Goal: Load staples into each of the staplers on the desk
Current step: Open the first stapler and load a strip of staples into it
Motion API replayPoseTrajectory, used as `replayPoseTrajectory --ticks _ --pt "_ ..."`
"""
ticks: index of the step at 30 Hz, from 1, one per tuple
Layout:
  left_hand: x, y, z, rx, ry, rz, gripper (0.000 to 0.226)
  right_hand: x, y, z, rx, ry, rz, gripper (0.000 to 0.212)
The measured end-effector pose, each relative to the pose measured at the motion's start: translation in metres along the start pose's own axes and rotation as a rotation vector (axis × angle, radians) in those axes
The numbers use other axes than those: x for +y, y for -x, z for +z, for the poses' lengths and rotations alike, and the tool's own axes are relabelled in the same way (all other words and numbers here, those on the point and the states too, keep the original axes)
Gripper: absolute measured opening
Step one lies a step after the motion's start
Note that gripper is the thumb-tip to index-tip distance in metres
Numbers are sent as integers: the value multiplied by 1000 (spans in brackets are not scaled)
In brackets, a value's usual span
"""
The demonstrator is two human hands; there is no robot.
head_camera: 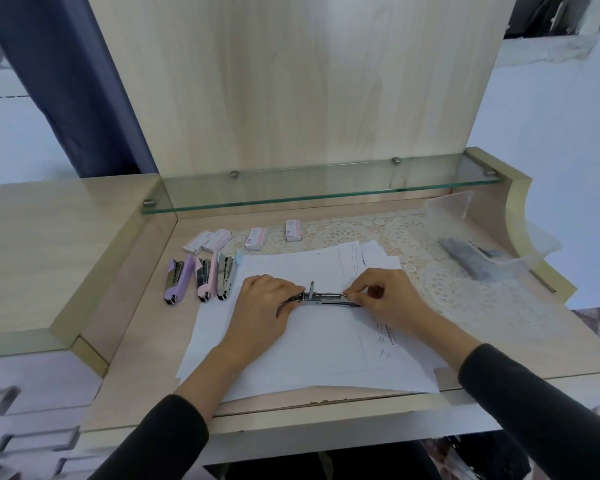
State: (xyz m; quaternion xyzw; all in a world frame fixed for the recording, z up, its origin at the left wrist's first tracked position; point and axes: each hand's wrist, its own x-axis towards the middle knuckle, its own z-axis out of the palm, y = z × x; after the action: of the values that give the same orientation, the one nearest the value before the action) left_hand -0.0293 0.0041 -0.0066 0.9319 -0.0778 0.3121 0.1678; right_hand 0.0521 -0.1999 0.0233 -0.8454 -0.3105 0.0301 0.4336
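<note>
An opened stapler [326,298] lies flat on a stack of white paper [312,351], its metal channel facing up. My left hand [265,308] grips its left end. My right hand [385,296] pinches its right end with thumb and fingertips. To the left, three more staplers lie open side by side on the desk: a purple one [176,279], a pink one [205,278] and a pale blue one [226,276]. Several small staple boxes sit behind them: a pair [207,241], one [256,238] and another [293,230].
A clear plastic container [510,237] holding a grey object [470,258] stands at the right on a lace mat [395,233]. A glass shelf [319,190] runs along the back above the desk. Drawers [32,410] are at the lower left.
</note>
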Motion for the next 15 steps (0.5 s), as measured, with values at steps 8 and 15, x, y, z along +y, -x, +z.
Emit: replayPoseTrajectory --ticks 8,15 --pt "-4 2 4 111 -95 68 14 -17 -15 -4 -151 107 92 11" --pt "-4 3 2 52 6 47 18 -18 -10 11 -64 351 -59 30"
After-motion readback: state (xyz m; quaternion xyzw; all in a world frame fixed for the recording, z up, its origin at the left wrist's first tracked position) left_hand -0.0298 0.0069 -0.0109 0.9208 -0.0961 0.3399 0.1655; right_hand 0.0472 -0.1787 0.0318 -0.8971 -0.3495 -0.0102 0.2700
